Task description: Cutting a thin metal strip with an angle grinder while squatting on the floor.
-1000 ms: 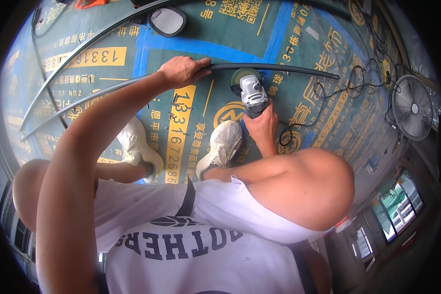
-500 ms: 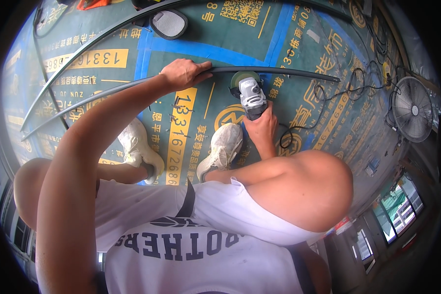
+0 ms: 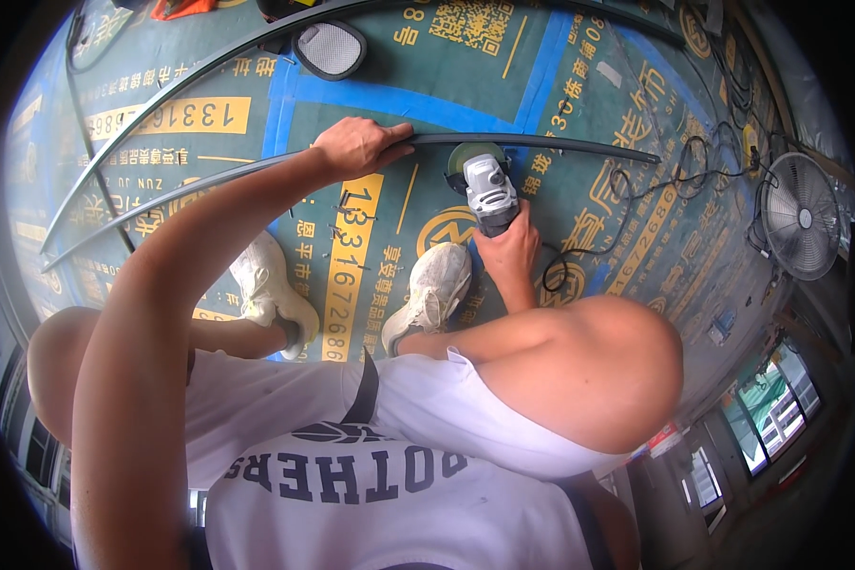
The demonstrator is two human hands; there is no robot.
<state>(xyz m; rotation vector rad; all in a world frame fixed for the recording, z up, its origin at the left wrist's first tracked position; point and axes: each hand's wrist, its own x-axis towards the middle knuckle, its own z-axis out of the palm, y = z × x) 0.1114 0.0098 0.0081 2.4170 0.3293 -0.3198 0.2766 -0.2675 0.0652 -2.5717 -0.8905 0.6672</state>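
Observation:
My left hand (image 3: 359, 149) is closed around a long dark grey strip (image 3: 541, 142), which looks like a metal or plastic profile. The strip runs from the far left past my hand to the right. In my right hand (image 3: 509, 242) is a grey-and-white angle grinder (image 3: 489, 185), gripped by its dark rear body. Its greenish disc (image 3: 470, 155) sits at the strip's near edge, right of my left hand; whether it touches cannot be made out. The strip partly covers the disc's far side.
Green printed floor sheeting (image 3: 399, 104) with blue tape lies underneath. A second long strip (image 3: 199, 65) crosses at the far left, near a mesh-faced oval pad (image 3: 330, 49). Black cable (image 3: 627, 185) loops at right beside a round fan (image 3: 800, 216). My white shoes (image 3: 437, 285) stand close to the grinder.
Very little differs. The strip, my left hand and the grinder appear slightly lower in the picture, along with the whole scene. Both grips stay the same.

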